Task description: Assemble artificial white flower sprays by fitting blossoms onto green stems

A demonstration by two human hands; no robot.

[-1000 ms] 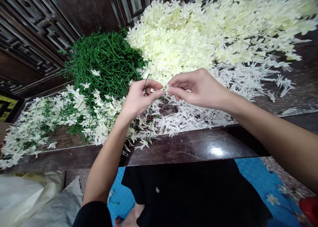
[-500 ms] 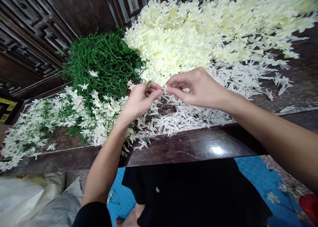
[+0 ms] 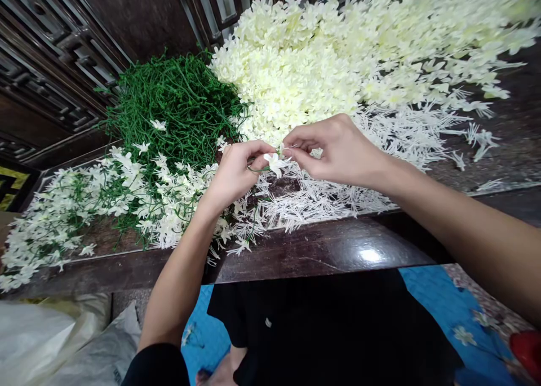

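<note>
My left hand (image 3: 240, 172) is closed in a pinch on a green plastic stem, mostly hidden by the fingers. A white artificial flower (image 3: 276, 164) shows at its thumb tip, petals spread toward me. Close by on the right, my right hand (image 3: 338, 152) pinches a thin white plastic piece at the stem's end; its fingers hide most of it. Both hands are above the near part of a heap of white spiky plastic pieces (image 3: 313, 200). Behind them lies a large pile of cream artificial petals (image 3: 304, 76).
A tangled heap of green stems (image 3: 177, 104) sits at the back left. Assembled white flowers (image 3: 67, 205) spread along the left of the dark wooden bench (image 3: 316, 251). Carved wood rises behind. Pale sacks (image 3: 51, 341) and a blue mat (image 3: 211, 313) are below.
The white flower now shows open below the fingertips, where only a small white bit was visible before. My left fingers have shifted slightly; my right hand has barely moved.
</note>
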